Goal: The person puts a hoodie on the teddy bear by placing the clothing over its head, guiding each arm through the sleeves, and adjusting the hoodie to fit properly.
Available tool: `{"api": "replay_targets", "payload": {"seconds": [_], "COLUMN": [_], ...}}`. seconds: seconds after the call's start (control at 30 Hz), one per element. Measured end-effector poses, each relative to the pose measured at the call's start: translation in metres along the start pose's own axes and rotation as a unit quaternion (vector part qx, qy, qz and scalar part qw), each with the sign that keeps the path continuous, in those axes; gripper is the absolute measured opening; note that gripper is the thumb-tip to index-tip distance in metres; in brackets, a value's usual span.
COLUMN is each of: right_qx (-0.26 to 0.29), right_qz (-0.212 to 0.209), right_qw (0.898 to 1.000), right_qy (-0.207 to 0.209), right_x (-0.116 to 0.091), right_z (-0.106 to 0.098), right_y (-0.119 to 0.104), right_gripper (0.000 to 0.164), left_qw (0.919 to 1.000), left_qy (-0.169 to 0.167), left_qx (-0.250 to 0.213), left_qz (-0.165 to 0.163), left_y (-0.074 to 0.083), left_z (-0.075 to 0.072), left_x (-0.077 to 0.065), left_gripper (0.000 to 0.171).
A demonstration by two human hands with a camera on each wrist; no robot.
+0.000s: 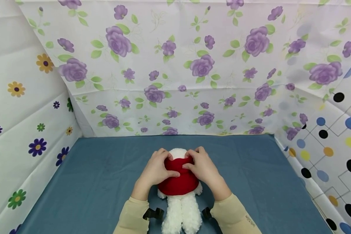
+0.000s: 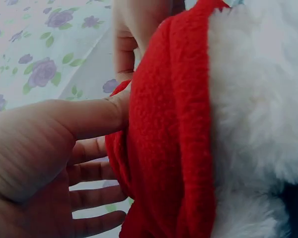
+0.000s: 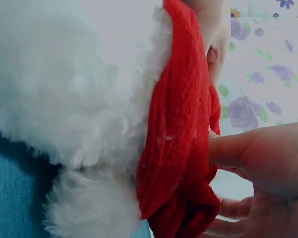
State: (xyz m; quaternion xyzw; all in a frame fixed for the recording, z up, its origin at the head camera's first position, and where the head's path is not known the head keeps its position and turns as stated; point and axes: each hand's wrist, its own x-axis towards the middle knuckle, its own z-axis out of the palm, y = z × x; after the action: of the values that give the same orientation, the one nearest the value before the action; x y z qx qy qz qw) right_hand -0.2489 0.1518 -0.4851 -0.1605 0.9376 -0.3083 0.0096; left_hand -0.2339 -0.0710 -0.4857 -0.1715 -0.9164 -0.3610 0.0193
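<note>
A white fluffy plush toy (image 1: 182, 209) lies on the table, its legs toward me, with a red fleece cloth (image 1: 178, 184) draped across its upper part like a cape. My left hand (image 1: 157, 167) pinches the cloth's upper edge on the left, thumb on the near side and fingers behind. On the opposite side my right hand (image 1: 204, 166) grips the same edge between thumb and fingers. In the left wrist view the red cloth (image 2: 161, 124) bunches in folds beside the thumb. The right wrist view has white fur (image 3: 79, 79) next to the folded cloth (image 3: 181, 129).
A blue-grey table cover (image 1: 105, 182) spreads around the toy. Behind it rises a backdrop (image 1: 175, 71) with purple flowers. Patterned sheets stand at both sides, one with daisies (image 1: 20, 139), the other with coloured dots (image 1: 327, 156). Dark straps circle both wrists.
</note>
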Motion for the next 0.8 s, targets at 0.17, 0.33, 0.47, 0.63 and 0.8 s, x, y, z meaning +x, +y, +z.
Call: {"api": "replay_targets", "payload": {"seconds": [0.17,0.33,0.47,0.63,0.8], "right_qx": [-0.040,-0.040,-0.029,-0.022,0.010], "right_qz": [-0.019,0.000,0.010,-0.003,-0.048], "right_qw": [0.999,0.999,0.999,1.000,0.994], "right_qy": [0.020,0.014,0.010,-0.011,-0.094], "right_x": [0.000,0.000,-0.002,-0.005,-0.005], "right_z": [0.001,0.002,0.002,-0.004,-0.013], "right_y": [-0.003,-0.005,-0.006,-0.004,0.001], "right_gripper": [0.021,0.020,0.020,0.015,0.004], "left_qw": [0.9997,0.9993,0.9986,0.9981,0.9991], "left_qy": [0.010,0.015,0.018,0.012,-0.020], "left_qx": [0.004,0.006,0.003,-0.003,-0.024], "left_qz": [-0.023,-0.035,-0.050,-0.060,-0.030], "left_y": [0.002,0.003,0.005,0.007,0.003], "left_z": [0.000,0.001,0.002,0.004,0.000], "left_x": [-0.001,-0.001,-0.002,-0.003,-0.005], "left_gripper": [0.047,0.046,0.045,0.038,0.023]}}
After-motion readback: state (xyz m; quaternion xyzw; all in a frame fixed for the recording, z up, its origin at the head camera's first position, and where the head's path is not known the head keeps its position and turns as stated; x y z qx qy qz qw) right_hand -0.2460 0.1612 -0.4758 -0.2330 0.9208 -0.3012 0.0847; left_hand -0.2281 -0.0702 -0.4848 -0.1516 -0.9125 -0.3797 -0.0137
